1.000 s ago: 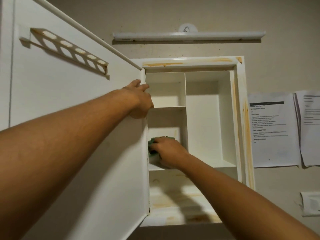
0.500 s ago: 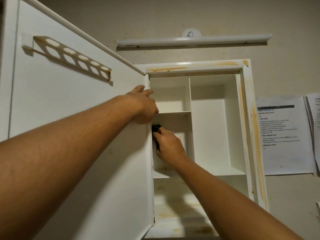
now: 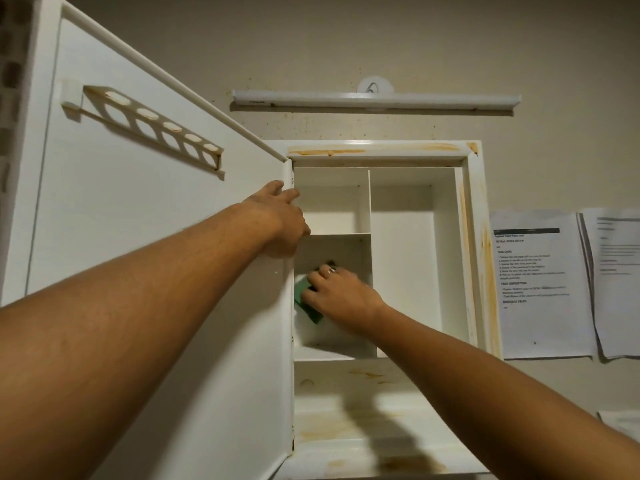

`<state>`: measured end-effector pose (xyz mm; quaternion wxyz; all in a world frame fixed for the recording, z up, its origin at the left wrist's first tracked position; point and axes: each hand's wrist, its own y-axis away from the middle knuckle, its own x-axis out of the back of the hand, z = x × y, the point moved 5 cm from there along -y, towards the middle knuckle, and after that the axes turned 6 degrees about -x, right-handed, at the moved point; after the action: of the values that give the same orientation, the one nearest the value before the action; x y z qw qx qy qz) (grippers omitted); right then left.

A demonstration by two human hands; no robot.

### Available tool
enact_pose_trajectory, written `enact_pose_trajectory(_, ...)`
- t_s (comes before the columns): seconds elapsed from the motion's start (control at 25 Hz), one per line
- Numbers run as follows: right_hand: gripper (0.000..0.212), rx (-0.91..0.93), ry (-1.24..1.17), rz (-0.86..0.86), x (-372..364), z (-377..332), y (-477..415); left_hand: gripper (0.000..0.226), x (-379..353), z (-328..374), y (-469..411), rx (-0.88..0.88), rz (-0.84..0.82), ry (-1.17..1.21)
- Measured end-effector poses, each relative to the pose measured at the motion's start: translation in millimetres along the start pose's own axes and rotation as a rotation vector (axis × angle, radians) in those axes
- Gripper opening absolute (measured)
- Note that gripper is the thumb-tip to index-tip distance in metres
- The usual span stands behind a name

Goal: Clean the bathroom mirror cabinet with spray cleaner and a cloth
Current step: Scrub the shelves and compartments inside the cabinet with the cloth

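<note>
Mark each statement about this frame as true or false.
1. The right hand holds a green cloth inside the left middle compartment. True.
2. The cabinet door is closed. False: it stands swung open to the left, with the left hand on its edge.
3. Orange stains mark the cabinet's top frame. True.
4. A spray bottle stands on the bottom shelf. False: no bottle shows there, only orange stains and shadow.
5. The papers hang left of the cabinet. False: they hang on the wall to its right.
</note>
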<state>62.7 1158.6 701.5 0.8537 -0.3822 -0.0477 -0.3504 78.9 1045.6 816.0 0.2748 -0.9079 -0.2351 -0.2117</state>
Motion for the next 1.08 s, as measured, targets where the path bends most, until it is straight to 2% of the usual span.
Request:
enact_pose_trajectory(0.08, 0.038, 0.051, 0.064, -0.146, -20.4, -1.3, 6.4, 0.066, -3.3, -3.4, -2.5, 0.021, -0.008, 0.03)
enact_pose_trajectory(0.12, 0.036, 0.068, 0.081, -0.15, -20.3, 0.2, 3.2, 0.067, -4.3, -4.3, -3.1, 0.027, -0.009, 0.041)
enact_pose_trajectory(0.28, 0.014, 0.208, 0.173, 0.014, 2.7, 11.3, -18.0, 0.066, -4.7, 0.7, -3.2, 0.012, 0.001, 0.009)
enact_pose_trajectory(0.4, 0.016, 0.271, 0.203, 0.036, -3.2, 13.1, -15.7, 0.066, -1.6, 1.8, -2.6, 0.012, 0.013, 0.012)
enact_pose_trajectory(0.48, 0.02, 0.184, 0.18, -0.028, -4.3, 15.7, -13.4, 0.065, 0.9, 2.0, -1.4, 0.007, 0.022, 0.022)
enact_pose_trajectory(0.72, 0.032, -0.288, 0.175, -0.105, 6.3, 42.0, -15.9, 0.061, -5.3, -3.6, -5.6, 0.007, 0.037, 0.08)
enact_pose_trajectory(0.88, 0.025, -0.393, 0.202, -0.263, -12.5, 15.0, -0.2, 0.061, -8.6, -2.5, -7.4, 0.011, 0.053, 0.081)
enact_pose_trajectory(0.96, 0.02, -0.405, 0.077, -0.395, -26.0, -10.3, 15.8, 0.061, -7.1, -3.2, -6.3, 0.014, 0.066, 0.092)
enact_pose_trajectory(1.04, 0.016, -0.462, -0.236, -0.498, -24.6, -21.3, 30.8, 0.061, -3.9, -1.6, -1.2, 0.011, 0.055, 0.104)
enact_pose_trajectory(1.08, 0.014, -0.526, -0.448, -0.485, -18.4, -17.0, 32.6, 0.061, -2.3, -0.5, 0.3, 0.012, 0.044, 0.106)
